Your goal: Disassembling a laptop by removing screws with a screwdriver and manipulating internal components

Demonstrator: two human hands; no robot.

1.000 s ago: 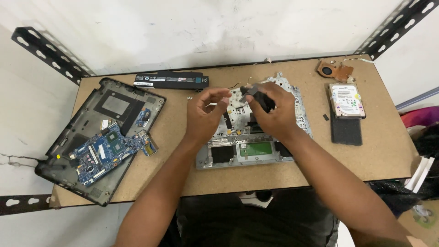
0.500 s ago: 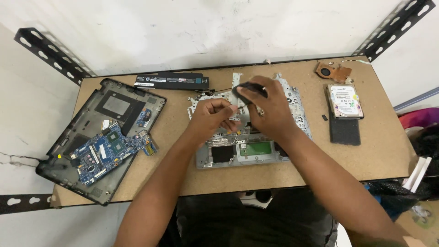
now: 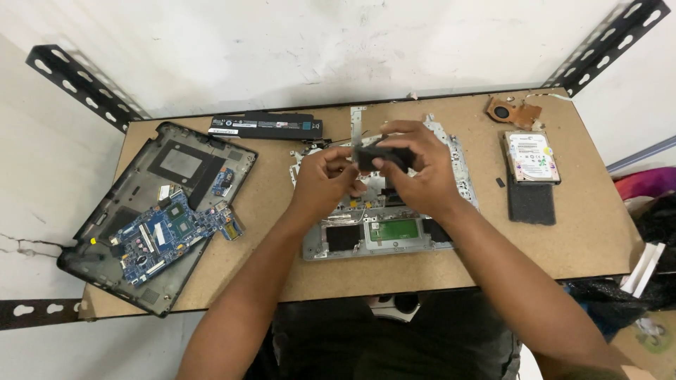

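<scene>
At the far left of the desk [image 3: 282, 274] lies a dark laptop base shell [image 3: 151, 211], opened up, with a blue circuit board [image 3: 172, 232] resting loose across it. Behind it, near the wall, sits a long black battery pack [image 3: 267, 127]. That much of the stripping looks done.

At the middle, the left hand [image 3: 324, 184] has its fingers [image 3: 336, 160] curled in and pinching the left end of a small black part [image 3: 380, 156]. The right hand [image 3: 419, 172] closes over the same part from above and the right, its fingers [image 3: 401, 134] wrapped round the top edge. The part is held in the air just above the silver palmrest frame [image 3: 384, 236], close to the frame's rear half. It looks like a flat, dark, roughly oblong piece, but both hands cover most of it, so its exact kind cannot be told from here. Judging by this, the part is free of the frame, while the frame itself keeps a green touchpad board [image 3: 394, 229] and some thin wiring, so more seems left to take out.

To the right lie a copper-coloured cooling fan [image 3: 512, 112], a hard drive [image 3: 531, 156] with a white label, and a dark rectangular pad [image 3: 531, 204] just in front of it, all set apart from the frame.
</scene>
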